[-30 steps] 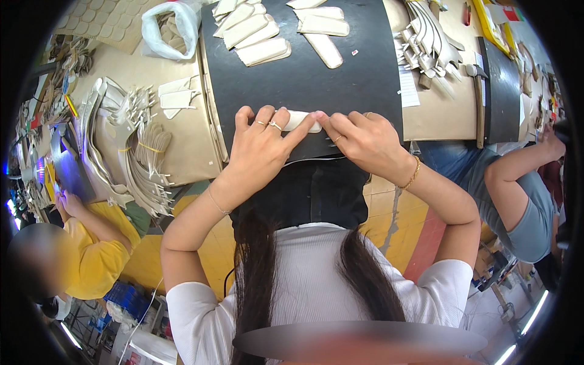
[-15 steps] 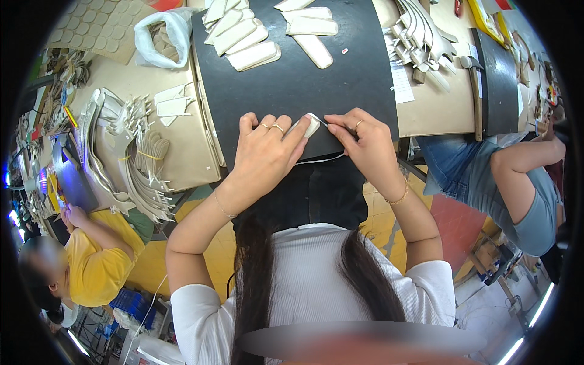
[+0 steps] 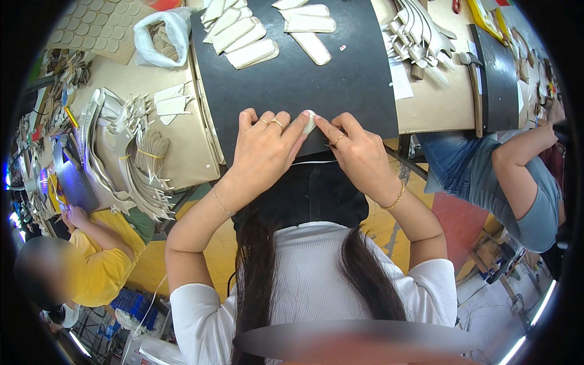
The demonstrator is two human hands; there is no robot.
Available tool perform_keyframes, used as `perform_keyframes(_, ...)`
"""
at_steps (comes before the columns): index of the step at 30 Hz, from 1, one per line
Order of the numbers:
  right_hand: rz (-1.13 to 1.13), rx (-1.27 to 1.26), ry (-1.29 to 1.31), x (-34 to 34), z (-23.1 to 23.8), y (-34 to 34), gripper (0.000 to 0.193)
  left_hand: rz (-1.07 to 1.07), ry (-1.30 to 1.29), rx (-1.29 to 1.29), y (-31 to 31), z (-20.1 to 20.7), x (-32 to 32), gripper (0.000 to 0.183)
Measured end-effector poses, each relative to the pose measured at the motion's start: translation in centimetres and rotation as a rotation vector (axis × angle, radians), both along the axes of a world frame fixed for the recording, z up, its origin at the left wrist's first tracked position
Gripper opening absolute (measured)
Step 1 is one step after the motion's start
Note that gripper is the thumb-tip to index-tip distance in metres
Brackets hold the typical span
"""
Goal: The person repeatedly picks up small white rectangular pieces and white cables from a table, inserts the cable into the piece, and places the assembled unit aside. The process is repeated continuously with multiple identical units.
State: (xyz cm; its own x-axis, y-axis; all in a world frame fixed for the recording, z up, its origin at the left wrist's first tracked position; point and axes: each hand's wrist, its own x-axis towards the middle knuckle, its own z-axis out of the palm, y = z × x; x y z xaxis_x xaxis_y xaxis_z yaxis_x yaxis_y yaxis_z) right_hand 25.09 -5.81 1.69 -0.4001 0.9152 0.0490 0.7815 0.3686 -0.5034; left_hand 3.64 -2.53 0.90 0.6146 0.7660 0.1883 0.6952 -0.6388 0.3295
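Nearest, a white ribbed top (image 3: 310, 261) was worn above a black garment (image 3: 304, 193) at the mat's near edge. Just beyond, a small pale piece (image 3: 309, 126) was pinned on the black mat (image 3: 274, 88) by the left hand (image 3: 267, 143), its index finger and thumb closed over it and its other fingers curled. The piece was mostly covered; its bared end was pointed away from the body, and its long axis appeared to be slanted from lower left to upper right. That end was touched by the index fingertip of the right hand (image 3: 360, 152); whether anything was gripped there could not be told. Farther up the mat, overlapping pale pieces (image 3: 240, 33) were fanned, mostly slanted up to the right. Beside them, one rounded piece (image 3: 310, 24) was laid nearly crosswise, and a slanted piece (image 3: 312, 48) was pointed down and rightward.
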Motion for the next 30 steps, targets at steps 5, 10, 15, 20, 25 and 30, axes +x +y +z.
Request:
perform_keyframes(5, 0.003, 0.017, -0.026, -0.2, -0.2, -0.2, 0.044, -0.043, 0.062, 0.020, 0.3, 0.3, -0.1, 0.036)
perform_keyframes(10, -0.024, 0.001, -0.072, -0.4, -0.3, -0.4, 0.052, -0.073, 0.074, -0.030, 1.0, 0.6, -0.3, 0.036)
perform_keyframes(15, 0.016, 0.058, -0.155, -0.3, 0.2, -0.2, 0.052, -0.241, 0.134, -0.099, 3.1, 0.6, -1.4, 0.035)
perform_keyframes(20, 0.140, 0.176, -0.139, -1.2, -0.3, 3.7, 0.046, -0.206, 0.101, 0.074, 4.5, 0.2, -3.1, 0.033)
perform_keyframes(25, 0.201, 0.104, 0.021, -2.8, -1.4, 8.2, 0.033, 0.025, -0.064, 0.146, 3.3, -0.6, -3.9, 0.033)
perform_keyframes(30, -0.109, -0.042, 0.287, -3.0, -0.5, 7.2, 0.023, 0.176, -0.088, 0.122, 1.5, -1.5, -3.2, 0.035)
